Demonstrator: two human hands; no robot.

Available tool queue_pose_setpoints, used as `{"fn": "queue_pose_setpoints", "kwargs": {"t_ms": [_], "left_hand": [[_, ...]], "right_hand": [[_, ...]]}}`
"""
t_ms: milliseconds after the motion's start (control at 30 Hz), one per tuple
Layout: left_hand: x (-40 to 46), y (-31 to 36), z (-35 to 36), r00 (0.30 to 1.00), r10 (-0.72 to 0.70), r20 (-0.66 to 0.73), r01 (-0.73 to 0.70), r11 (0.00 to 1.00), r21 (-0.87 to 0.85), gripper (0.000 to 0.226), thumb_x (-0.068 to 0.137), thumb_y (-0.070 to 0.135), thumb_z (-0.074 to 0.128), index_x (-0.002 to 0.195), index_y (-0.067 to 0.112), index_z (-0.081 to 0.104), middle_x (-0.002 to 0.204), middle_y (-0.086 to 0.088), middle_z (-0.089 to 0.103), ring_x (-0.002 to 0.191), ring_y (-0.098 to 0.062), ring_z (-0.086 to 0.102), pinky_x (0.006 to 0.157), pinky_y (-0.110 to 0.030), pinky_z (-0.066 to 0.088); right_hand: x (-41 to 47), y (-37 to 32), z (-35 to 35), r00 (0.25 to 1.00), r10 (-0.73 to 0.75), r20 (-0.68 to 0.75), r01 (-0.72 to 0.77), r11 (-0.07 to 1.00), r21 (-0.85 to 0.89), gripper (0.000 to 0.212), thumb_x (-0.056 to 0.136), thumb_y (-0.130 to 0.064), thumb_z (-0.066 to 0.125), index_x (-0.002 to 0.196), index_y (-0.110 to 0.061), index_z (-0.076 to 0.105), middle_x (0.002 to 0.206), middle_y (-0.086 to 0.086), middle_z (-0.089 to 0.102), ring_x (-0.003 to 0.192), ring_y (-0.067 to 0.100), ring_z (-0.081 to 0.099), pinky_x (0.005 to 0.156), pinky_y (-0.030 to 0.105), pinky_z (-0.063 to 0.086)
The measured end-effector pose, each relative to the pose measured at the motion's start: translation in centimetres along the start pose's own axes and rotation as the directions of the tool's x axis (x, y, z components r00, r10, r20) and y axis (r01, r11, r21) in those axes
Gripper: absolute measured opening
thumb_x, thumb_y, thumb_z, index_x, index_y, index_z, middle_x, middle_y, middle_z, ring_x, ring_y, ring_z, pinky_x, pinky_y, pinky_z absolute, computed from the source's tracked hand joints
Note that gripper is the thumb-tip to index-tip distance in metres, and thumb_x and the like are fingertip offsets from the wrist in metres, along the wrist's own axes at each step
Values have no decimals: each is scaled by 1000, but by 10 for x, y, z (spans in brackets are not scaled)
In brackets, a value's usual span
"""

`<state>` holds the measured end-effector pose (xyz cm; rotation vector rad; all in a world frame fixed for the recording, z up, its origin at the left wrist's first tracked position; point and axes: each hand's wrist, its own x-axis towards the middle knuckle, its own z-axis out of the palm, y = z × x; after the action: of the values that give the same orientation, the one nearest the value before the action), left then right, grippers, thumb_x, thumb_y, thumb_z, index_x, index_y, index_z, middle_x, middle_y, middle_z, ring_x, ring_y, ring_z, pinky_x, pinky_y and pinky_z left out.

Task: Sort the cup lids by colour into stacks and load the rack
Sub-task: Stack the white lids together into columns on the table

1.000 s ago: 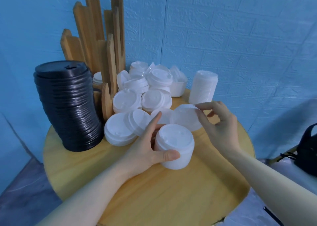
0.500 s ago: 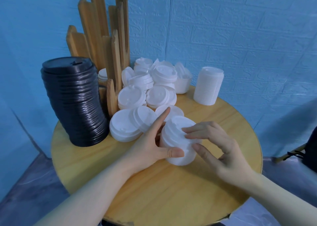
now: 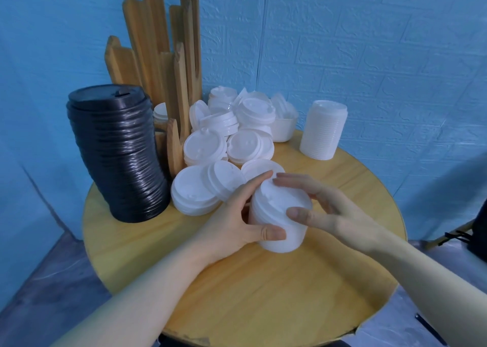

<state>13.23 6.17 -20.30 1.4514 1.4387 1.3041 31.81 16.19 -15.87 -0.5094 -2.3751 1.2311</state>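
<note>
Judging from how things lie, the sorting is well under way while the loading has barely begun. A short stack of white lids (image 3: 279, 214) is clasped between both hands near the middle of the round wooden table (image 3: 263, 294): the left hand (image 3: 237, 220) is curled around its near-left side with the thumb across the front, and the right hand (image 3: 326, 209) is laid over its top and right side, fingers bent onto the uppermost lid. A tall, leaning stack of black lids (image 3: 118, 154) is seen well to the left of the left hand, apparently complete. Just beyond both hands a loose heap of white lids (image 3: 226, 141) remains to be gathered, some in short piles, some tipped on edge. A neat stack of smaller white lids (image 3: 322, 130) stands beyond the right hand, near the far table edge. The wooden rack (image 3: 163, 69), beyond the left hand, shows only one white lid (image 3: 160, 112) in a slot; the rest of its contents cannot be told. Open tabletop is left on the near side of the hands and to the right of the right hand, though the table rim is close there, and the black stack's lean calls for care.
</note>
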Motion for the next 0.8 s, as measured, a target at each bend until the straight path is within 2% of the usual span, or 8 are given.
{"fn": "queue_pose_setpoints", "kwargs": {"t_ms": [100,233,400,467,600,667,733,800], "left_hand": [[0,-1,-1,1000,-16,2,16,1000,-16,100,61,30,89,142,48,35,145,25,45,128,13,44,105,-16,40],[0,-1,-3,999,-28,26,28,999,-17,114,51,44,88,148,48,27,146,29,40,130,14,42,109,-19,39],[-1,1,-3,999,-21,42,20,1000,6,104,51,48,86,138,59,29,146,28,41,133,11,40,112,-22,38],[-2,2,-3,999,-6,51,5,1000,24,105,55,48,90,138,62,28,149,27,39,136,9,38,113,-22,37],[-5,8,-3,996,21,89,-25,999,44,89,70,41,87,138,58,32,144,33,39,131,20,35,105,-7,34],[-6,9,-3,997,28,78,-30,999,31,79,72,44,83,139,51,41,141,32,48,132,13,40,107,-12,37],[-10,9,-3,997,30,73,-32,999,22,76,70,48,78,139,46,45,139,30,51,134,7,43,111,-21,38],[-16,10,-3,995,41,90,-43,999,27,75,71,46,77,139,42,45,139,29,51,134,4,43,111,-23,39]], "right_hand": [[4,0,-1,1000,23,0,-23,1000,-14,50,74,-48,69,122,-35,62,133,-19,54,126,1,47,105,24,38],[6,-1,-2,998,65,20,-64,997,-50,48,73,-47,72,119,-38,62,132,-20,54,124,0,47,102,20,37],[2,-5,3,995,85,-58,-88,995,-51,46,69,-48,74,113,-39,64,128,-15,54,118,-4,49,89,5,36],[0,-2,7,995,75,-70,-76,997,-22,47,68,-53,74,113,-40,64,129,-16,53,121,-3,47,92,6,37],[-3,5,14,997,70,-26,-67,992,105,51,70,-54,70,118,-41,59,136,-18,48,127,1,45,102,17,39],[-7,7,17,996,83,-15,-79,981,178,56,71,-51,70,123,-36,57,137,-16,48,130,3,44,106,24,40],[-11,6,21,997,68,-34,-60,980,188,57,72,-50,69,125,-32,55,137,-14,48,130,4,45,105,22,40],[-16,4,26,998,48,-40,-40,982,187,55,74,-50,67,124,-32,54,136,-14,48,130,4,43,104,19,39]]}}
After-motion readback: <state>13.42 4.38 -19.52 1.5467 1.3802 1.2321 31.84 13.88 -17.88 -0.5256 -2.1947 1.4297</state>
